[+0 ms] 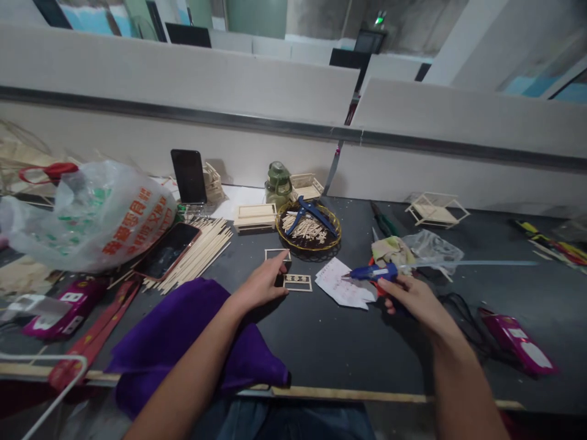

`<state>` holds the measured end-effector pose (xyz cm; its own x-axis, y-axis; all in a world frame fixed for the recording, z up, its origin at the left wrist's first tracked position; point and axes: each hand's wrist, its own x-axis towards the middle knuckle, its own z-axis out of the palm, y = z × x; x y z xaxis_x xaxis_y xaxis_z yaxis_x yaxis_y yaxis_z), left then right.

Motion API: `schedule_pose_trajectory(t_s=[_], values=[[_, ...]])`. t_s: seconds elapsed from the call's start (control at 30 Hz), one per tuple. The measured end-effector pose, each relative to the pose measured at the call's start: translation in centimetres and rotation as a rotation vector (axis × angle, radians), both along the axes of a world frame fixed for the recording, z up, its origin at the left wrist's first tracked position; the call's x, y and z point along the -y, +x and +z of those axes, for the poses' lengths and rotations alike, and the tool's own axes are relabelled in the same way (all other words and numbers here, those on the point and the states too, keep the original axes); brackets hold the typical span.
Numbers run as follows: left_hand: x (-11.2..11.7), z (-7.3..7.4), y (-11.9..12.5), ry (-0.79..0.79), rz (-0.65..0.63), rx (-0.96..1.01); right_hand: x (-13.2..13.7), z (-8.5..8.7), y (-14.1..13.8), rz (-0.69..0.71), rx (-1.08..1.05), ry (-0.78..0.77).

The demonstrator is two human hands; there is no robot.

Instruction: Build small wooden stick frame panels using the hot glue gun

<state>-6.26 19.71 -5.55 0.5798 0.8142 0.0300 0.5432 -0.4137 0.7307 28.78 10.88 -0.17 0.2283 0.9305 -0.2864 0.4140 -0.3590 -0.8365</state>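
Observation:
My right hand (415, 299) is wrapped round a blue hot glue gun (373, 272), its tip pointing left over a scrap of white paper (339, 287). A long translucent glue stick (477, 263) sticks out of the gun's back. My left hand (261, 284) rests on the table with thumb and index finger apart. The index fingertip reaches a small wooden frame (270, 250), partly covered by the hand. By the thumb tip lies a second small wooden frame (305, 288) with a patterned strip; whether the thumb touches it I cannot tell.
A basket (312, 247) holds short sticks and blue-handled cutters (300, 214). Long wooden sticks (195, 253), a phone (169, 250) and a plastic bag (96, 214) lie left. A purple cloth (178, 336) is under my left forearm. Green-handled pliers (384, 219) and a magenta box (518, 342) lie right.

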Motion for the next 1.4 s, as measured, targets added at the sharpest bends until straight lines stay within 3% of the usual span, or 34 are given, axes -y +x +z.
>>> schedule_pose_trajectory(t_s=[0.1, 0.17, 0.23, 0.33, 0.4, 0.47, 0.57, 0.67, 0.83, 0.97, 1.07, 1.2, 1.4], values=[[0.0, -0.3, -0.1, 0.017, -0.01, 0.008, -1.2, -2.8, -0.3, 0.02, 0.28, -0.034], [0.1, -0.3, -0.1, 0.017, -0.006, 0.0, -1.4, -3.7, -0.4, 0.009, 0.535, -0.05], [0.2, -0.2, -0.1, 0.014, -0.002, -0.008, -1.4, -3.7, -0.7, -0.002, 0.762, -0.014], [0.3, 0.2, 0.0, 0.01, -0.004, -0.011, -1.4, -2.6, -2.4, 0.05, 0.977, 0.233], [0.3, 0.4, 0.1, 0.005, -0.003, -0.015, -1.5, -1.8, -4.5, 0.157, 0.902, 0.424], [0.4, 0.5, 0.1, 0.001, -0.003, -0.018, -1.6, -1.2, -7.0, 0.31, 0.732, 0.519], [0.3, 0.4, 0.1, -0.007, -0.002, -0.017, -1.4, -1.3, -10.7, 0.435, 0.681, 0.491], [0.3, 0.4, 0.1, -0.007, -0.014, -0.003, -0.8, -2.5, -12.9, 0.48, 0.727, 0.439], [0.4, 0.5, 0.1, 0.0, -0.03, 0.004, 0.1, -4.8, -14.5, 0.527, 0.701, 0.483], [0.4, 0.5, 0.1, -0.006, -0.021, -0.004, 0.7, -5.4, -15.5, 0.612, 0.662, 0.54], [0.3, 0.6, 0.1, -0.016, -0.015, -0.012, 1.0, -4.8, -14.9, 0.574, 0.664, 0.562], [0.3, 0.8, 0.2, -0.027, -0.019, -0.017, 1.7, -4.2, -11.2, 0.354, 0.784, 0.545], [0.3, 0.9, 0.2, -0.032, -0.023, -0.021, 2.7, -5.9, -4.9, 0.272, 1.061, 0.359]])
